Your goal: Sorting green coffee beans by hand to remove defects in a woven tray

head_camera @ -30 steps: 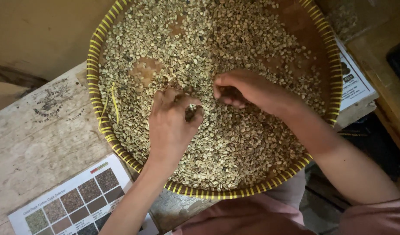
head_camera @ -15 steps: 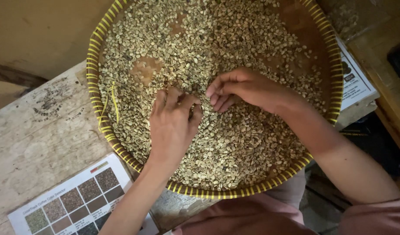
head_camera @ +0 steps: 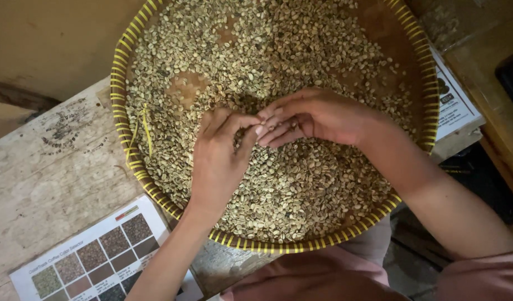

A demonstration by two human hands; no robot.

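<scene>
- A colour reference chart (head_camera: pixel 97 259) printed with bean sample squares is laid on the weathered wooden table (head_camera: pixel 44 173), nearest the wearer and just beside the tray's near rim.
- A round woven tray (head_camera: pixel 118 100) with a yellow-banded rim is seen heaped with pale green coffee beans (head_camera: pixel 301 184).
- The left hand (head_camera: pixel 217 159) is rested on the beans at mid-tray, its fingers curled in and its thumb brought to the fingertips; whether a bean is pinched cannot be told.
- The right hand (head_camera: pixel 318 117) is held loosely cupped, fingers partly bent, its fingertips met with those of the left hand.
- A second printed sheet (head_camera: pixel 454 106) is partly covered by the tray's far right rim.
</scene>
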